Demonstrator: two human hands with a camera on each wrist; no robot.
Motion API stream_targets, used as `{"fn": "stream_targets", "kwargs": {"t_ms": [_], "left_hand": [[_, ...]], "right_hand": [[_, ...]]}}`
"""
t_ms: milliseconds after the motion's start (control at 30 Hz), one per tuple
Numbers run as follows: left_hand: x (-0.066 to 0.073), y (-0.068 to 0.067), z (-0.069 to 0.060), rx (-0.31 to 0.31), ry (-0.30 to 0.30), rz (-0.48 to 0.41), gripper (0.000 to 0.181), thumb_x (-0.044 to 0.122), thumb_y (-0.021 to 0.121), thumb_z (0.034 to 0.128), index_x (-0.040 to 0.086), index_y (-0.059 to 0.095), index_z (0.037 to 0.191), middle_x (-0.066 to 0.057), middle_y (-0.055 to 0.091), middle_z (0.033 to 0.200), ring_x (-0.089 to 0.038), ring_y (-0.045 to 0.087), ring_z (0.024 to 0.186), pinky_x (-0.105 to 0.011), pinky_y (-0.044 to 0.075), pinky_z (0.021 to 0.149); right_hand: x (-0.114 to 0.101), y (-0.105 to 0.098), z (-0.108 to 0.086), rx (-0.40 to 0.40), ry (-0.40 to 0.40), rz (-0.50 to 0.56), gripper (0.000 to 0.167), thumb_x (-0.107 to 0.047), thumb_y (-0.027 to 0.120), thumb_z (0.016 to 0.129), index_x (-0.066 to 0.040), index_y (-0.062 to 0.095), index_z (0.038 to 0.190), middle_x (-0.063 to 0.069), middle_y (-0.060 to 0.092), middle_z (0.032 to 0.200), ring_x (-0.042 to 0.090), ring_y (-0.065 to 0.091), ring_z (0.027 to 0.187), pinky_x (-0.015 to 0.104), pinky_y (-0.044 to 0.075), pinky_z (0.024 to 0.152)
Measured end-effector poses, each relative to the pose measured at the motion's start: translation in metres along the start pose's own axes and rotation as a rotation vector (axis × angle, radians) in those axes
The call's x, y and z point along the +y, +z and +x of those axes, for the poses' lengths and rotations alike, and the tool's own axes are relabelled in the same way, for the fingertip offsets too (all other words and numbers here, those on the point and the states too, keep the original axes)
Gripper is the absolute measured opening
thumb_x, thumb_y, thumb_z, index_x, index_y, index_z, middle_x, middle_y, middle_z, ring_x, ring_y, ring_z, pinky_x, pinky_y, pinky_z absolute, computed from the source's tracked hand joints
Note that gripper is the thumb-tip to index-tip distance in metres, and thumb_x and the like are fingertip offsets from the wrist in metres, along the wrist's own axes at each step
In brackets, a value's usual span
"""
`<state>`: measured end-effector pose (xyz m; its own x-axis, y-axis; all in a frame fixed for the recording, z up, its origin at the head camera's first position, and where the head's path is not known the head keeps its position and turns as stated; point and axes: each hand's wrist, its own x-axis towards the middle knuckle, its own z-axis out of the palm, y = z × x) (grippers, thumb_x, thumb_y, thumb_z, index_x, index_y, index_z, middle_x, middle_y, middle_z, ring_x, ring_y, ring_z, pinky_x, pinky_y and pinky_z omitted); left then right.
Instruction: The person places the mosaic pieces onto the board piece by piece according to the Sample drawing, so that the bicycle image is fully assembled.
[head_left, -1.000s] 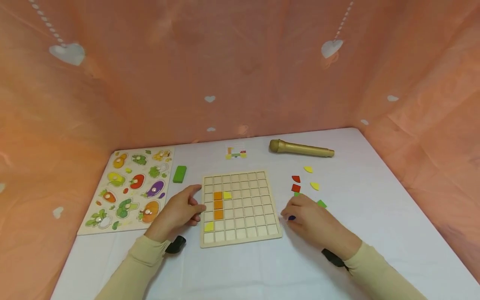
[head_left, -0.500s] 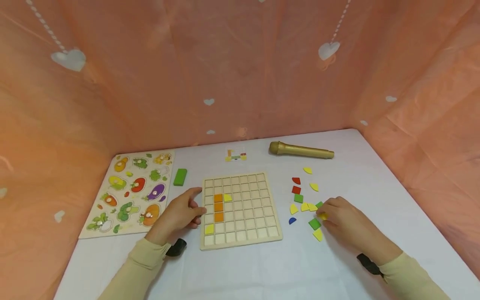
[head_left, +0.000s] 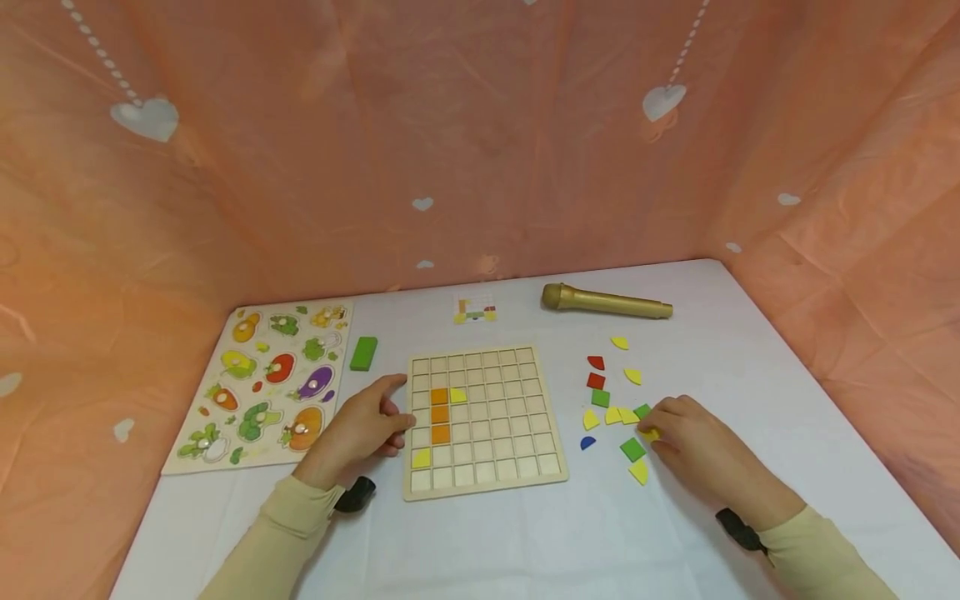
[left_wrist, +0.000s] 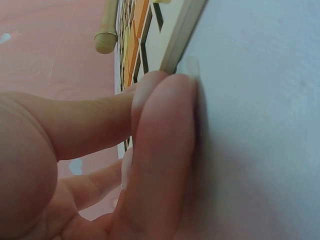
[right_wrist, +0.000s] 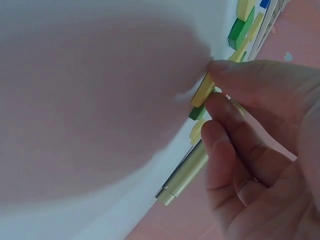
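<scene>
A pale wooden grid board lies mid-table with orange squares and yellow tiles in some cells. My left hand rests at its left side, index fingertip and thumb touching the edge; in the left wrist view the fingertips meet the board's rim. Right of the board, my right hand pinches a yellow tile between thumb and index finger, low over the table. The fingers hide part of its outline. Around it lie green squares, yellow quarter-circles and a blue half-circle.
Red pieces and more yellow ones lie farther back. A gold toy microphone and a small pattern card are behind the board. To the left are a green block and a vegetable peg puzzle.
My right hand has moved right, away from the board's side, uncovering the blue half-circle and several yellow and green tiles, and now pinches a yellow tile. My left hand stays at the board's edge.
</scene>
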<state>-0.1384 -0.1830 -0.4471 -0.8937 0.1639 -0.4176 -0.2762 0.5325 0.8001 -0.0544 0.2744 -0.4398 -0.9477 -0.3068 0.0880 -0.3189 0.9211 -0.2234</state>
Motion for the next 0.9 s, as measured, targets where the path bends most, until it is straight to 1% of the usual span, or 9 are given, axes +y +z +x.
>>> {"fn": "stream_targets", "kwargs": {"t_ms": [133,300,533,600,733,833,900], "left_hand": [[0.0,0.0,0.001,0.002,0.005,0.007,0.076,0.008,0.075,0.1009,0.016,0.038,0.166,-0.013,0.056,0.108,-0.02,0.067,0.074,-0.03,0.065,0.066],[-0.001,0.0,0.002,0.003,0.005,0.016,0.076,0.009,0.075,0.1011,0.016,0.038,0.166,-0.013,0.057,0.108,-0.02,0.067,0.074,-0.03,0.065,0.067],[0.0,-0.001,0.0,-0.004,0.011,0.014,0.075,0.01,0.075,0.1016,0.016,0.037,0.166,-0.013,0.055,0.108,-0.019,0.066,0.074,-0.029,0.064,0.067],[0.0,0.0,-0.001,-0.004,0.009,0.007,0.075,0.009,0.076,0.1013,0.016,0.038,0.166,-0.013,0.055,0.108,-0.019,0.066,0.074,-0.029,0.064,0.066],[-0.001,0.0,-0.001,-0.008,-0.007,-0.048,0.075,0.009,0.074,0.1023,0.019,0.037,0.167,-0.013,0.053,0.11,-0.02,0.065,0.075,-0.029,0.063,0.068],[-0.002,0.001,-0.002,-0.005,-0.009,-0.062,0.075,0.009,0.074,0.1025,0.019,0.037,0.167,-0.013,0.052,0.111,-0.02,0.064,0.076,-0.029,0.062,0.068],[-0.003,0.001,-0.002,-0.001,-0.004,-0.052,0.074,0.009,0.074,0.1024,0.019,0.038,0.166,-0.013,0.053,0.111,-0.02,0.064,0.076,-0.029,0.063,0.068]], "right_hand": [[0.001,0.001,0.0,-0.006,0.006,0.007,0.027,-0.002,0.091,0.083,-0.014,0.081,0.105,0.003,0.075,0.111,0.024,0.068,0.106,0.048,0.064,0.094],[0.001,0.001,0.001,-0.036,0.032,0.017,0.026,-0.004,0.09,0.085,-0.013,0.081,0.108,0.003,0.075,0.111,0.026,0.068,0.109,0.051,0.063,0.096],[0.001,0.002,0.002,-0.04,0.022,0.025,0.026,-0.005,0.089,0.085,-0.012,0.081,0.109,0.003,0.075,0.11,0.026,0.069,0.108,0.051,0.063,0.096],[0.001,0.002,0.002,-0.044,0.021,0.023,0.026,-0.005,0.09,0.085,-0.012,0.081,0.109,0.002,0.075,0.109,0.025,0.069,0.107,0.05,0.063,0.095],[0.0,0.0,0.004,-0.055,0.018,0.01,0.024,-0.008,0.09,0.085,-0.012,0.082,0.107,0.0,0.074,0.106,0.023,0.068,0.104,0.048,0.064,0.093],[-0.001,-0.001,0.007,-0.049,0.011,0.001,0.02,-0.011,0.09,0.086,-0.012,0.082,0.105,-0.001,0.074,0.103,0.021,0.068,0.101,0.046,0.064,0.09],[-0.005,-0.001,0.012,-0.043,0.008,0.003,0.019,-0.012,0.089,0.087,-0.012,0.081,0.104,-0.002,0.073,0.102,0.02,0.067,0.099,0.045,0.064,0.089]]}}
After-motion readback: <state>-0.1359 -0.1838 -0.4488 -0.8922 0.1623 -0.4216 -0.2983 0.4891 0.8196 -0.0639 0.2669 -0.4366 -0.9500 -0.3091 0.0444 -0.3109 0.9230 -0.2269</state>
